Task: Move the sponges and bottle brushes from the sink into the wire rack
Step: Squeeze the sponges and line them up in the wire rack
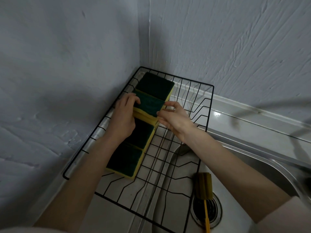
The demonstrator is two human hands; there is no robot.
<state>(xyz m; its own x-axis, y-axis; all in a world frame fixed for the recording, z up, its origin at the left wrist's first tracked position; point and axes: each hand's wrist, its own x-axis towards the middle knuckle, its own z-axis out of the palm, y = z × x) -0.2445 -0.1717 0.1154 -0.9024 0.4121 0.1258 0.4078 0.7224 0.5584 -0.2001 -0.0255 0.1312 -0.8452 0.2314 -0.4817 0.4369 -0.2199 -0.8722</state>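
A black wire rack (207, 105) lies across the left end of the steel sink (262, 158), in the wall corner. Several yellow sponges with dark green tops sit in a row along the rack's left side: one at the far end (154, 85), one in the middle (143, 133), one nearest me (125, 163). A small stack of sponges (149, 107) sits between them; my left hand (123, 117) grips its left side and my right hand (173, 117) pinches its right edge. A bottle brush (203, 184) with an olive sponge head and yellow handle lies in the sink over the drain.
Grey walls close in on the left and behind the rack. The round metal drain (216, 211) sits under the brush. A white counter ledge (244, 121) runs behind the sink, and a blurred dark faucet shape (301, 155) crosses the right side.
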